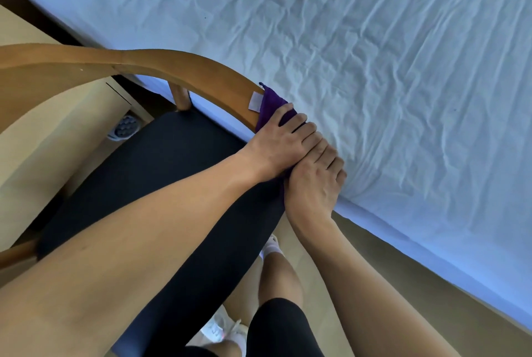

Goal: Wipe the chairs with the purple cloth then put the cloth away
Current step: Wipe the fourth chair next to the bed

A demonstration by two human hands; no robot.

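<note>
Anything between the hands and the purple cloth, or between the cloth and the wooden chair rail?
Nothing visible. The left hand grips the purple cloth directly against the end of the curved wooden chair rail; the right hand grips its lower part. The wrinkled pale blue bed sheet lies close beside, not between.

One chair [184, 66], one purple cloth [272, 103], two hands [276, 143] [313, 181], one bed [374, 40]

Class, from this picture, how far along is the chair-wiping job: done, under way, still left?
Done: no wiped part shows. In hand: the left hand and right hand grip the purple cloth round the end of the curved wooden rail. Left: the rest of the chair, then putting the cloth away.
</note>
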